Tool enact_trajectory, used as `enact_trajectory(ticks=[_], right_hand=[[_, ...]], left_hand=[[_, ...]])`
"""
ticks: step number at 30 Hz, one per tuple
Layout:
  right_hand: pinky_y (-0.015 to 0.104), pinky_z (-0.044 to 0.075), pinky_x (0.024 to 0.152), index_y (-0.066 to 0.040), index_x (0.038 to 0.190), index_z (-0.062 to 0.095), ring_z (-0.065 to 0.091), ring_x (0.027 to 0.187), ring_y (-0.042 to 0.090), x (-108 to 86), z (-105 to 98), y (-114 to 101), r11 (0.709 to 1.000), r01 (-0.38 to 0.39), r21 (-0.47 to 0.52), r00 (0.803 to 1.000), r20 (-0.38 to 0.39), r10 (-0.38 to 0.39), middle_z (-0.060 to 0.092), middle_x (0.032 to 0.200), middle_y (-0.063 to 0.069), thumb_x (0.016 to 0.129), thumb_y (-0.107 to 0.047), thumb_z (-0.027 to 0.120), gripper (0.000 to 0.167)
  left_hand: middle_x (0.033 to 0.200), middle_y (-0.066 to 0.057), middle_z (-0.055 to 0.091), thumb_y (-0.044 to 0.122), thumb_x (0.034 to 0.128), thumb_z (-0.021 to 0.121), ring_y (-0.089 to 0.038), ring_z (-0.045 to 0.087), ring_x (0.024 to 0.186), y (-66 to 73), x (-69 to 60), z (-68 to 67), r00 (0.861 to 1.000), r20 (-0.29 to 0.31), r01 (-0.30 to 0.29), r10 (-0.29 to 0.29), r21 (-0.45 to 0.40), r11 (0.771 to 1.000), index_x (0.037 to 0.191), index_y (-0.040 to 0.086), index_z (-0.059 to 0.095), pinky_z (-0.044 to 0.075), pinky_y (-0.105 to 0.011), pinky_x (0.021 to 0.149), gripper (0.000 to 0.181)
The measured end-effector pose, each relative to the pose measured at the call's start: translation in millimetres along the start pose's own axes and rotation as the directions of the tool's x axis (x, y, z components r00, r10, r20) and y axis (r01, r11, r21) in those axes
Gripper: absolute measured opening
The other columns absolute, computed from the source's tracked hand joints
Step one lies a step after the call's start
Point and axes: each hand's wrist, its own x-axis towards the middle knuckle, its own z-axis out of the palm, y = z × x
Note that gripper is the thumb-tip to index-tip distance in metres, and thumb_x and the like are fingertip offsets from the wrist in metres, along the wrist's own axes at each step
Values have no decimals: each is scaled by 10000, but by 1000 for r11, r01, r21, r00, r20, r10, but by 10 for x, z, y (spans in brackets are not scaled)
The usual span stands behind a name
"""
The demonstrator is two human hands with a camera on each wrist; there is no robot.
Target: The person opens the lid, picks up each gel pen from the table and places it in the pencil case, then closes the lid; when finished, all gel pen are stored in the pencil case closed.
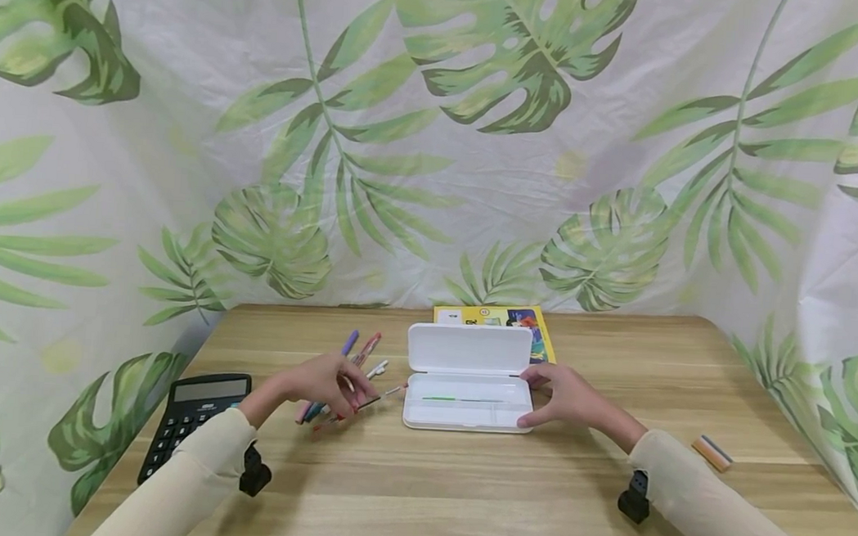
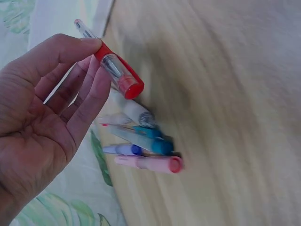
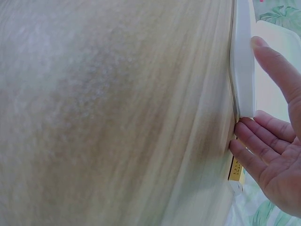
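Observation:
My left hand (image 1: 329,381) pinches a red gel pen (image 2: 117,70) between thumb and fingertips, raised over the loose pens; its clear end points toward the white pencil case (image 1: 468,350). The case lies on the table with its lid up, and a thin green-and-clear pen (image 1: 439,398) lies inside it. My right hand (image 1: 568,399) holds the case's right end, thumb at the near corner and fingers at the far one. Beneath my left hand lie several pens, among them a pink pen (image 2: 155,164), a teal pen (image 2: 160,145) and a white pen (image 2: 136,112).
A black calculator (image 1: 199,410) lies at the left, partly behind the left sleeve. Behind the case is a yellow book (image 1: 545,341). A small striped block (image 1: 713,453) sits to the right, near the right sleeve. A leaf-patterned curtain (image 1: 405,176) surrounds the wooden table (image 1: 415,497).

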Motion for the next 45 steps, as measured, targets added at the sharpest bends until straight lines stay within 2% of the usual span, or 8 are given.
enact_trajectory(ticks=[9,13,16,20,26,31,38,45], right_hand=[[522,529,1008,-16,1148,677,640,1077,267,24,6,36,1000,24,-3,1000,5,-24,703,1103,98,692,-294,951,600],[527,528,1010,-17,1151,677,635,1080,260,22,1,48,1000,17,4,1000,7,-17,701,1109,97,692,-290,951,600],[537,525,1011,-18,1155,675,633,1083,264,17,-5,52,1000,9,6,1000,5,-9,699,1111,97,693,-286,951,601],[543,524,1011,-22,1156,675,631,1084,267,17,-8,50,1000,0,5,1000,0,0,697,1113,96,694,-281,951,598],[544,524,1007,-20,1159,671,627,1083,268,18,-2,49,1000,-9,7,1000,3,9,695,1115,96,693,-283,952,604],[537,529,1004,-12,1159,669,626,1080,270,24,11,54,1000,-11,17,1000,4,11,692,1112,100,689,-271,954,608],[533,527,1011,-13,1172,666,627,1081,251,31,18,67,1000,-20,9,1000,5,20,694,1123,91,696,-282,951,616],[525,529,1012,-19,1170,670,630,1083,247,31,19,75,1000,-13,4,1000,4,13,696,1126,89,700,-288,948,609]], left_hand=[[972,-97,753,-64,778,759,-189,685,895,246,159,-32,996,-32,-84,85,26,996,1157,30,757,579,-247,757,390],[1024,-134,754,-45,801,747,-195,693,933,389,293,-13,991,-36,-124,126,51,991,1181,35,749,576,-248,796,387],[1064,-142,749,-29,822,743,-196,692,969,508,402,14,991,-33,-130,132,51,990,1197,60,747,573,-262,816,385],[1090,-106,747,-32,835,744,-192,692,1005,658,556,62,988,-37,-146,148,34,989,1194,95,755,575,-269,837,382],[1134,-214,738,-88,829,729,-202,714,1007,841,777,155,975,-7,-221,221,25,975,1207,42,741,581,-257,857,400],[1134,-238,733,-106,819,736,-205,723,995,920,921,246,971,0,-237,237,24,971,1206,41,743,581,-243,833,415],[1118,-217,743,-92,838,745,-207,733,998,927,1100,350,959,-7,-281,282,57,958,1213,37,739,586,-236,846,397],[1062,-140,761,-94,826,750,-207,729,969,922,1217,448,962,-21,-267,271,108,958,1179,68,761,579,-215,817,388]])
